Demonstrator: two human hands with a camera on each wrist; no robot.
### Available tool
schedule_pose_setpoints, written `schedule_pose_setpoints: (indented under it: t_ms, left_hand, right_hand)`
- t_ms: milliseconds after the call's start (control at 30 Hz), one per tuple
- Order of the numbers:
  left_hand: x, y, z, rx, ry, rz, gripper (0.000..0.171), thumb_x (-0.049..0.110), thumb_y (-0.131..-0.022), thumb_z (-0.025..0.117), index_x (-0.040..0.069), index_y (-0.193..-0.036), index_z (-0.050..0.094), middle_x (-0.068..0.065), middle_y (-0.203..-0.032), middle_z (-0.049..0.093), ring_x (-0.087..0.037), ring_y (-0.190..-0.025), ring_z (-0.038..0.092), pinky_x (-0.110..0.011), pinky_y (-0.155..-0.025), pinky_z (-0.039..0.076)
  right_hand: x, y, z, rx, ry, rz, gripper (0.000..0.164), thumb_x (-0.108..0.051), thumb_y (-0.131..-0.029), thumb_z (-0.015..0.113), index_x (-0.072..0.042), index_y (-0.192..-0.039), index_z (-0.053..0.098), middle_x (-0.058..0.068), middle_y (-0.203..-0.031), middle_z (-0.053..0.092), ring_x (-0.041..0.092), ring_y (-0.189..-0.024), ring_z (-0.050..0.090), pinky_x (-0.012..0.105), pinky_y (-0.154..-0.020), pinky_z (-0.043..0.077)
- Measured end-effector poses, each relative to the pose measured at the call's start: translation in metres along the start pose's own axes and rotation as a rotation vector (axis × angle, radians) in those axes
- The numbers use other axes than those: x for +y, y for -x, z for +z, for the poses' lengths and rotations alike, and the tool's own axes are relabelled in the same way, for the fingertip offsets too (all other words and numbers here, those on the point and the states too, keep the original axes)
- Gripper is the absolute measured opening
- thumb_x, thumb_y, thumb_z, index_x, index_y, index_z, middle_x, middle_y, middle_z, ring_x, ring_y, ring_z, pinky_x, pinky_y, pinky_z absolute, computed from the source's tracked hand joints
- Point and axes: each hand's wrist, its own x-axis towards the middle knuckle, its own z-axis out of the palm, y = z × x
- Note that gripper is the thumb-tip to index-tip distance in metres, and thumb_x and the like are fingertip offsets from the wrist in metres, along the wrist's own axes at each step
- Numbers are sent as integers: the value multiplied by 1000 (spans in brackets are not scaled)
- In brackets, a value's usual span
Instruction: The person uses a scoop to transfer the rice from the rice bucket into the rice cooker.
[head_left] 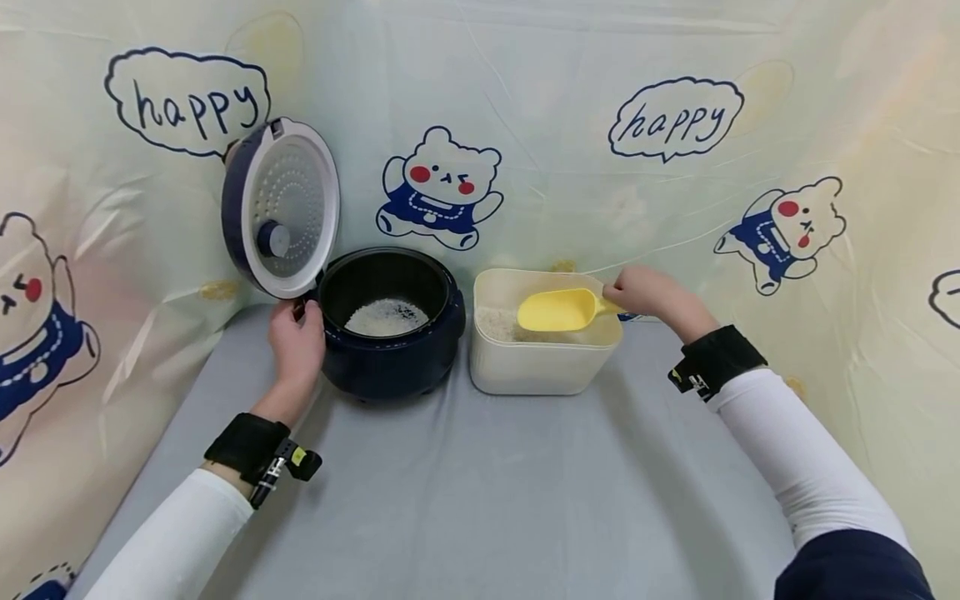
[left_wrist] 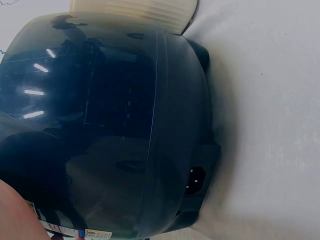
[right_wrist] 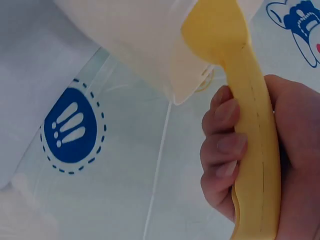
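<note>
A dark blue rice cooker [head_left: 390, 362] stands with its lid [head_left: 288, 212] raised; white rice [head_left: 386, 318] lies in its dark inner pot. My left hand [head_left: 296, 337] grips the cooker at its left side, just below the lid hinge. In the left wrist view, part of that hand [left_wrist: 20, 215] shows at the lower left beside the cooker's glossy wall [left_wrist: 110, 125]. My right hand [head_left: 652, 292] holds a yellow scoop [head_left: 557, 310] over a cream bin [head_left: 536, 371] with rice in it. Curled fingers [right_wrist: 227, 145] wrap the scoop handle [right_wrist: 257, 150] in the right wrist view.
Bin and cooker stand side by side near the back of the grey cloth-covered table [head_left: 480, 492]. Behind them hangs a pale curtain [head_left: 555, 192] printed with bears. A power socket [left_wrist: 195, 181] is set low in the cooker's wall.
</note>
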Motion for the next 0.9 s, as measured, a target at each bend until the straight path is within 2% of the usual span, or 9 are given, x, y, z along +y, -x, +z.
schedule_pose_setpoints:
  t_ms: [133,267,433,533,700,900]
  left_hand:
    - [1,-2,-1,3,0,-5,38,19,-109,46,-7,-135,58,-24,-145,50,-37,-137,51,-49,-113,43]
    - [2,-2,-1,4,2,-2,38,18,-109,45,-7,-135,57,-24,-145,50,-37,-136,51,-50,-112,43]
    - [2,-2,0,9,-3,-7,38,17,-109,45,-8,-136,57,-25,-145,50,-37,-136,51,-50,-112,43]
    - [2,-2,0,10,-3,-9,39,18,-109,45,-7,-136,57,-24,-145,50,-36,-136,51,-49,-112,43]
    - [2,-3,0,9,-4,0,39,17,-109,45,-7,-136,57,-25,-145,50,-37,-136,51,-49,-113,43]
    - [1,1,1,-10,-14,-13,40,19,-109,44,-6,-139,56,-24,-147,49,-36,-138,50,-48,-114,42]
  right_hand:
    - [1,3,1,79,150,10,48,-24,-104,40,-14,-58,43,0,-58,38,21,-57,44,34,-61,35]
    - [-6,7,0,141,278,62,48,-26,-104,42,-13,-58,43,2,-59,38,24,-59,46,34,-57,34]
    - [-21,7,3,125,406,126,49,-29,-106,45,-13,-60,46,2,-59,36,22,-57,44,32,-52,31]
    - [-27,5,8,108,478,112,45,-26,-107,48,-13,-64,52,1,-60,33,20,-57,39,31,-52,29]
    - [-31,3,15,96,536,93,34,-16,-104,54,-13,-71,58,0,-62,31,18,-58,37,30,-52,29]
    - [-30,2,28,97,486,96,38,-14,-104,53,-13,-66,56,-1,-61,29,16,-55,34,28,-51,29]
